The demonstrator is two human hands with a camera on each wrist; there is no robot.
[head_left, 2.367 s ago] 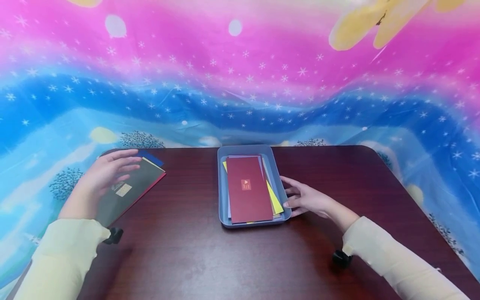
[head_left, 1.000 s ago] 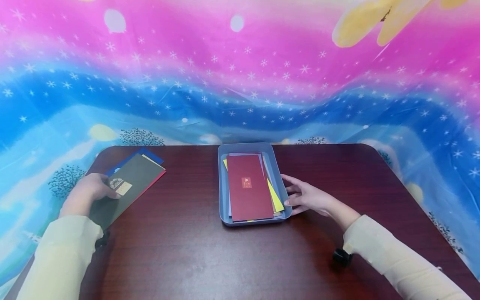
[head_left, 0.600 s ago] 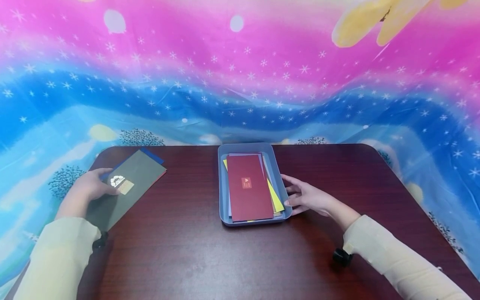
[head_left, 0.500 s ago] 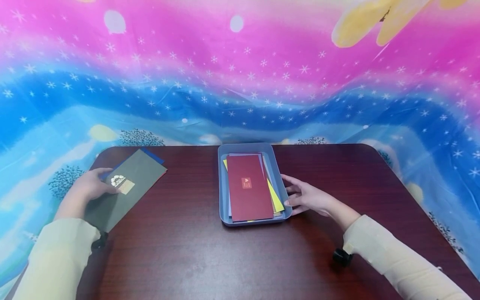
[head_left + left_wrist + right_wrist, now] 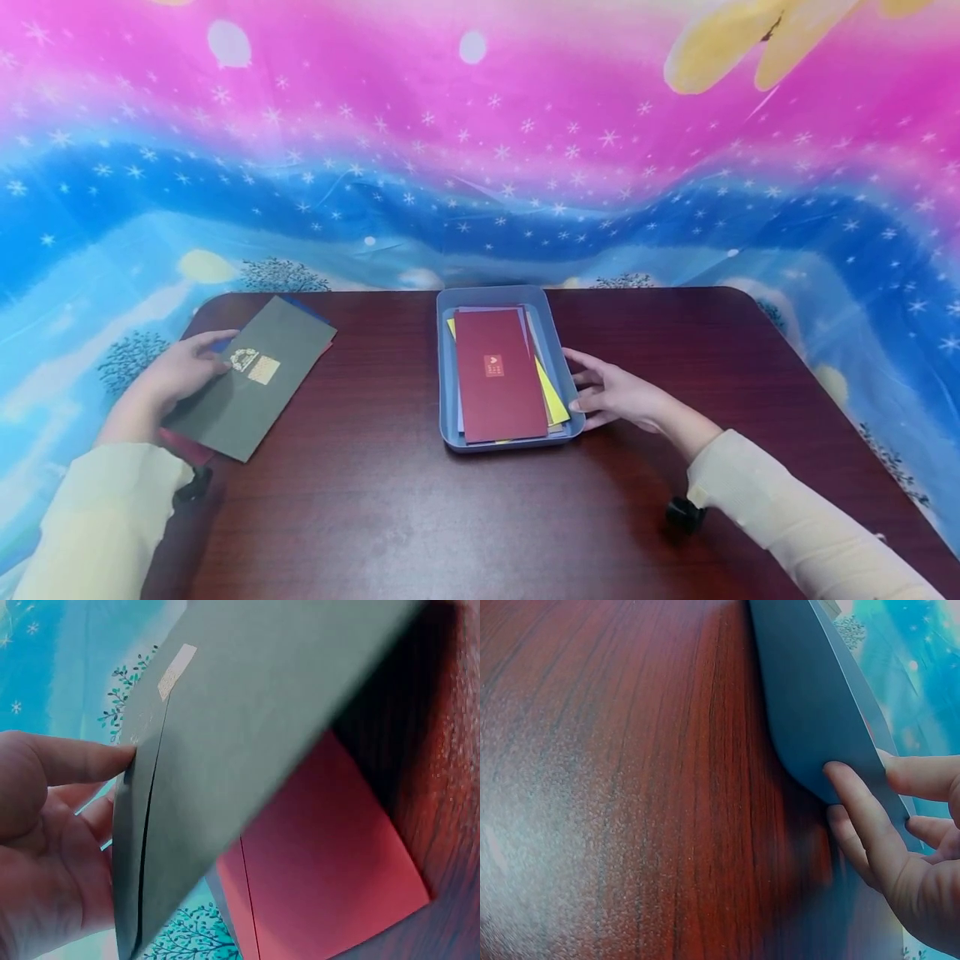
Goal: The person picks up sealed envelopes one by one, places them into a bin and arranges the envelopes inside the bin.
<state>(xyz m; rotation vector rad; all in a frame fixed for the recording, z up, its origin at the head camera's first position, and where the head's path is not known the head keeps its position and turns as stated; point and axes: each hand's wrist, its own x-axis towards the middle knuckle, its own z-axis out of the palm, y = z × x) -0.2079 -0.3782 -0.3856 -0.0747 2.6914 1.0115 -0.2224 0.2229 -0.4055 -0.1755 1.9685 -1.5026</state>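
Note:
My left hand (image 5: 180,371) pinches a dark green envelope (image 5: 255,417) by its left long side. In the left wrist view the envelope (image 5: 247,712) is tilted up, its thumb side nearest the camera. Under it lie a red envelope (image 5: 337,855) and a blue one (image 5: 311,309), mostly covered. My right hand (image 5: 618,400) holds the right wall of a grey-blue tray (image 5: 491,297), thumb tip at the rim and fingers along the outside. Inside the tray a dark red envelope (image 5: 498,408) tops a stack, with a yellow one (image 5: 553,396) and lilac edges showing.
Both the tray and the loose envelopes are on a dark red-brown wooden table (image 5: 390,517). Behind its far edge hangs a pink and blue patterned cloth (image 5: 480,167). Each wrist wears a small black device.
My left hand has come down onto the envelopes at the left, gripped the green one and lifted it, shifting it off the red one. The right hand and tray have hardly moved.

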